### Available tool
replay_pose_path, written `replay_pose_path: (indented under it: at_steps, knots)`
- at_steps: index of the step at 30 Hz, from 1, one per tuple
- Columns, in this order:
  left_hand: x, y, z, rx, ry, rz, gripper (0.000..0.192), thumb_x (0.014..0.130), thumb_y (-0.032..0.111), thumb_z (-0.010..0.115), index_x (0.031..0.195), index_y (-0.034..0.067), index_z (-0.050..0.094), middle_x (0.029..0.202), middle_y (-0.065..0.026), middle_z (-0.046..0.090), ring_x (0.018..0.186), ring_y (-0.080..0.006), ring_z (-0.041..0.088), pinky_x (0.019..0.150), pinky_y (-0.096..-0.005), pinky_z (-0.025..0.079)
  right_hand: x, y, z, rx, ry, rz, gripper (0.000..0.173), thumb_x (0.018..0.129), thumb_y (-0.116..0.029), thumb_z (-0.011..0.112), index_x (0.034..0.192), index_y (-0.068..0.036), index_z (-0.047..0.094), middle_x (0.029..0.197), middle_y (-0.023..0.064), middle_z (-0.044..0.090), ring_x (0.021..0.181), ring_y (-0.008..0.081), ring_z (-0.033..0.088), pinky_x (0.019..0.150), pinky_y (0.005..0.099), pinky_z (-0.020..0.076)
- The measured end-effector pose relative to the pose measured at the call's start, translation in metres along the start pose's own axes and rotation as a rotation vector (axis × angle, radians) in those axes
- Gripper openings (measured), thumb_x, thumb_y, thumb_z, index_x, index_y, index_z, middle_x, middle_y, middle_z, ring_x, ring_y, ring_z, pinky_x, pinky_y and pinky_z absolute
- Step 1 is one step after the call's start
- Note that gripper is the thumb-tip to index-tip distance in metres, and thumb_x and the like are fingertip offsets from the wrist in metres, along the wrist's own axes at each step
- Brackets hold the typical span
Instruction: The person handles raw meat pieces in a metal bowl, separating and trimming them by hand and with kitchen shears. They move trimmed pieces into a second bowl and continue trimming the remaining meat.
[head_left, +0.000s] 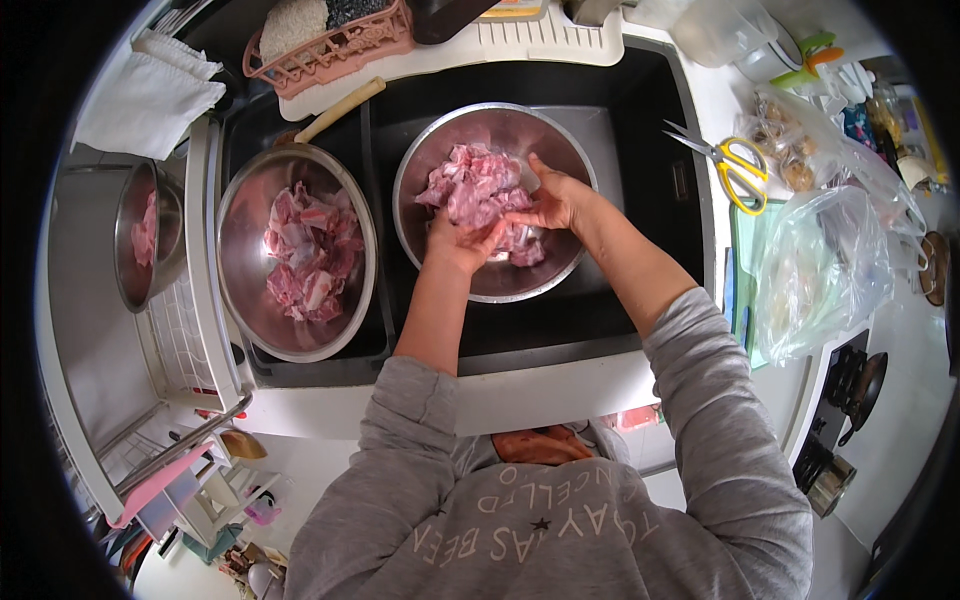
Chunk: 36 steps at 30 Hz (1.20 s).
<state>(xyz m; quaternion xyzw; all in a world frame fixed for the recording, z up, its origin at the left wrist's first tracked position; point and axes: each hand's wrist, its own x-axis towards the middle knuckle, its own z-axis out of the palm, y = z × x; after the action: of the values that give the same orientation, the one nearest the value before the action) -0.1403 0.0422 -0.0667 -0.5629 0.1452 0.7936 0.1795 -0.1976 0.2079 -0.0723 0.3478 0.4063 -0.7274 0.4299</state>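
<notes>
Both my hands are inside a round stainless steel bowl standing in the black sink. A heap of raw meat pieces, pink with pale bits of fat or bone, lies between them. My left hand cups the near side of the heap, its fingers partly hidden by meat. On the right, my right hand holds the heap from the side with thumb and fingers spread around it. Some meat lies lower in the bowl, below my fingers. The pieces at the middle look blurred.
A second steel bowl with raw meat sits over the left basin. Farther left, another steel bowl holds meat. A wooden-handled brush lies behind. Yellow-handled scissors and plastic bags are on the right counter.
</notes>
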Motion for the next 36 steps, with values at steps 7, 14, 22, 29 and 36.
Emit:
replay_pose_path:
  at_steps: [7,14,22,29,36]
  knots:
    - [-0.011,0.008,0.006,0.044,-0.069,0.204,0.047,0.095,0.033,0.039,0.115,-0.009,0.047,0.121,-0.0236,0.05,0.113,-0.0372,0.05,0.099,-0.0507,0.04,0.003,-0.009,-0.019,0.003,-0.023,-0.127,0.049,0.093,-0.035,0.048,0.125,0.0,0.038,0.108,0.0218,0.056,0.091,0.037,0.062,0.076,0.0417,0.0553]
    - [0.023,0.004,-0.042,0.316,0.17,0.256,0.039,0.077,0.025,0.063,0.105,0.001,0.051,0.097,-0.0129,0.051,0.088,-0.0301,0.051,0.103,-0.0567,0.026,0.016,0.02,-0.035,-1.821,0.238,-0.555,0.027,0.076,-0.007,0.056,0.102,-0.003,0.06,0.099,0.0186,0.063,0.091,0.0325,0.062,0.08,0.0378,0.0482]
    - [0.029,-0.018,-0.036,0.347,0.243,0.064,0.06,0.073,0.025,0.062,0.125,0.006,0.041,0.125,-0.0164,0.04,0.112,-0.0341,0.04,0.104,-0.0597,0.017,0.066,0.048,-0.059,-1.726,0.053,-0.461,0.062,0.06,-0.023,0.08,0.112,0.001,0.057,0.114,0.0202,0.058,0.109,0.0317,0.055,0.092,0.0356,0.0445]
    - [0.045,-0.029,-0.034,0.216,0.157,0.066,0.045,0.077,0.019,0.061,0.11,-0.006,0.045,0.114,-0.0212,0.044,0.109,-0.0375,0.044,0.103,-0.0569,0.027,0.043,0.043,-0.039,-1.177,-0.091,-0.039,0.043,0.081,-0.025,0.068,0.114,-0.001,0.056,0.103,0.0116,0.062,0.08,0.0219,0.064,0.059,0.0277,0.054]
    - [0.043,-0.03,-0.027,0.074,0.014,0.071,0.035,0.083,0.018,0.054,0.107,-0.008,0.048,0.113,-0.0181,0.045,0.104,-0.031,0.048,0.095,-0.0479,0.042,0.016,0.019,-0.035,-0.647,-0.143,0.013,0.026,0.091,-0.022,0.057,0.108,-0.002,0.057,0.087,0.008,0.064,0.068,0.0149,0.063,0.058,0.0254,0.0541]
